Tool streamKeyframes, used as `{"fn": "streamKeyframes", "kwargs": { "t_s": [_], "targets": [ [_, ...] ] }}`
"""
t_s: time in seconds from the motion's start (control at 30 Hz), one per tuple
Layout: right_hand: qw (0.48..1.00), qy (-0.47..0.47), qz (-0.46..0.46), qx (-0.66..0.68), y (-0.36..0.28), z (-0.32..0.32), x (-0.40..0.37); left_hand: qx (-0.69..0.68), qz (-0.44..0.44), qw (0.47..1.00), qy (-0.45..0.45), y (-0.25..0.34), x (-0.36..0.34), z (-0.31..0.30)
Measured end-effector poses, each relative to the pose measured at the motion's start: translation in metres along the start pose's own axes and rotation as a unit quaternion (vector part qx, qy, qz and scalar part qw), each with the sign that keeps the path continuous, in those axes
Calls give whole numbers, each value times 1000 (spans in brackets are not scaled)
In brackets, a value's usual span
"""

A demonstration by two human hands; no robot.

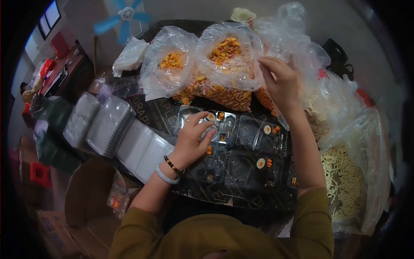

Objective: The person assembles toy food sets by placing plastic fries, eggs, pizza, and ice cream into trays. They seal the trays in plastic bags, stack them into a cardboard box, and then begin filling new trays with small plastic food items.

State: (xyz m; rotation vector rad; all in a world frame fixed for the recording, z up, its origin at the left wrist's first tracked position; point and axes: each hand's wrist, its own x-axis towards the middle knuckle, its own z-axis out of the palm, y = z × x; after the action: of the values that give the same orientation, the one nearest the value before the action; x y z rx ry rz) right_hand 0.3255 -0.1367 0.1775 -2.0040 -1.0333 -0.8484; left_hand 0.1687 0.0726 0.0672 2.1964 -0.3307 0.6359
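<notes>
My left hand (192,140) is over the upper left clear plastic tray (185,111), its fingers apart beside a small fried-egg piece (211,116). My right hand (279,77) is raised at the right edge of an open bag of orange and yellow pieces (226,52), fingers bent together; whether anything is between them is too small to tell. Other clear trays (248,129) lie alongside, with an egg piece (267,129) and a striped orange piece (276,129) in one. Below it, another tray holds an egg piece (260,163) and a striped piece (269,162).
A second bag of orange pieces (171,60) stands at the back. Stacked clear containers (110,125) are at the left, and a bag of pale noodle-like strands (343,181) is at the right. An open cardboard box (88,190) sits below the table's left edge.
</notes>
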Motion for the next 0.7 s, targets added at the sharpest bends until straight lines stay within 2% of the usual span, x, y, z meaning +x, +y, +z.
{"fn": "streamKeyframes", "kwargs": {
  "t_s": [0.03, 0.1, 0.17, 0.2, 0.27, 0.3, 0.33, 0.4, 0.43, 0.47, 0.57, 0.67, 0.7],
  "targets": [
    [999, -23, -16, 34, 9, 25, 15, -14, -16, 1000, 4, 3, -3, 2],
    [989, -120, -67, -55, 59, 87, 40, -46, -20, 999, 12, 11, -13, 13],
    [949, -282, 74, -119, 57, 118, 62, -88, -58, 994, -13, 19, -28, 19],
    [909, -363, 141, -148, 55, 131, 72, -95, -66, 993, -27, 20, -32, 20],
    [812, -484, 301, -124, 54, 148, 83, -98, -74, 991, -48, 18, -44, 19],
    [829, -481, 226, -174, 41, 143, 81, -75, -57, 995, -38, 12, -49, 17],
    [853, -452, 192, -175, 50, 154, 72, -52, -39, 998, -26, 4, -52, 14],
    [881, -403, 149, -200, 61, 159, 62, -107, -125, 986, -14, 2, -54, 5],
    [891, -379, 135, -209, 62, 158, 60, -128, -146, 981, 4, -1, -52, 3],
    [900, -359, 125, -214, 63, 155, 57, -79, -96, 992, 20, -12, -52, 4],
    [920, -306, 110, -217, 62, 145, 53, -127, -122, 984, 37, -15, -46, 3],
    [947, -214, 89, -224, 61, 132, 62, -193, -156, 968, 38, -18, -38, 6],
    [958, -169, 78, -218, 58, 123, 64, -274, -201, 939, 55, -15, -34, 8]
  ]
}}
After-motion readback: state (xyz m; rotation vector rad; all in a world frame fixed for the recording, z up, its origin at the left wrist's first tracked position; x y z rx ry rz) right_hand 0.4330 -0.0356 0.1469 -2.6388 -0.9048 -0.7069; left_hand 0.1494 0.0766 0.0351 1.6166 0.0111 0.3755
